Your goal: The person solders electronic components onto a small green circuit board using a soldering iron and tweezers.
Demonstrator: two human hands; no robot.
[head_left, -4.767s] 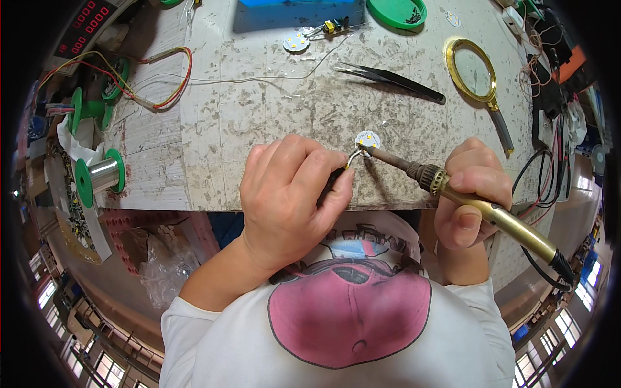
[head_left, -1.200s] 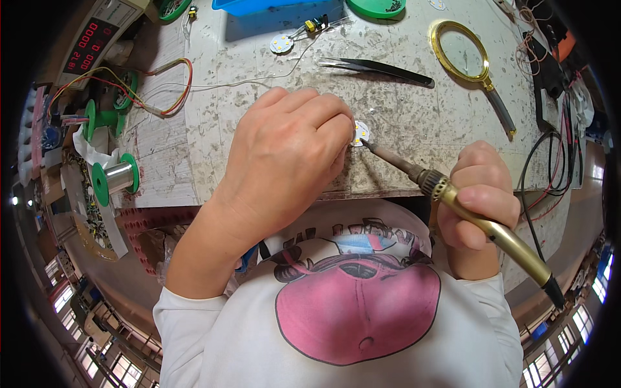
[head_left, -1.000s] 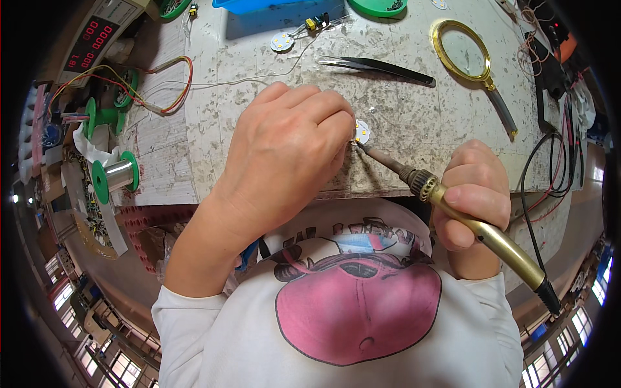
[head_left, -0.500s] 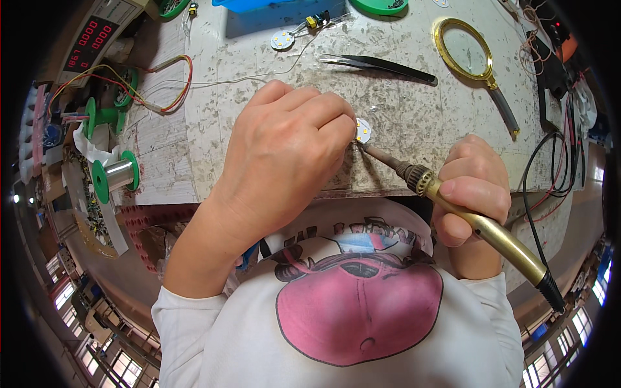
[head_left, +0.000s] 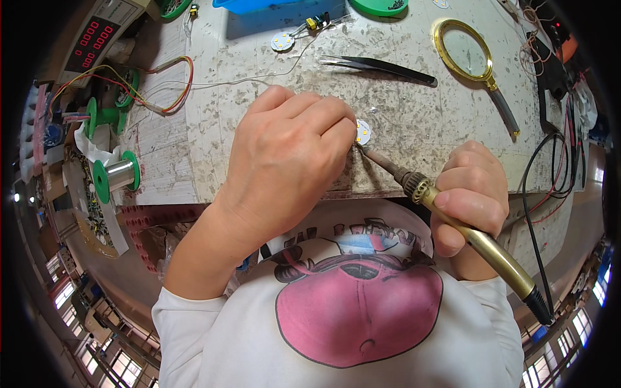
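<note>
My left hand (head_left: 294, 145) is closed, its knuckles up and its fingertips hidden below. From its right side sticks out a small round white LED board (head_left: 363, 132) with yellow chips, which the fingers seem to pinch. My right hand (head_left: 472, 197) grips a soldering iron (head_left: 495, 252) with a brass-coloured handle. The iron slants up to the left, its dark tip beside my left fingers at the board's lower edge. I cannot tell whether the tip touches the board.
Beyond my hands lie black tweezers (head_left: 388, 68), a gold-rimmed magnifying glass (head_left: 495, 97) and another LED board (head_left: 283, 42) with a wired part. A blue bin (head_left: 278, 22) and green dish (head_left: 381, 8) stand at the back. At left are a solder spool (head_left: 119, 174) and a digital meter (head_left: 94, 42).
My left hand and the LED board have shifted very slightly toward me. The rear end of the soldering iron has dipped down and left. The meter's red digits have changed.
</note>
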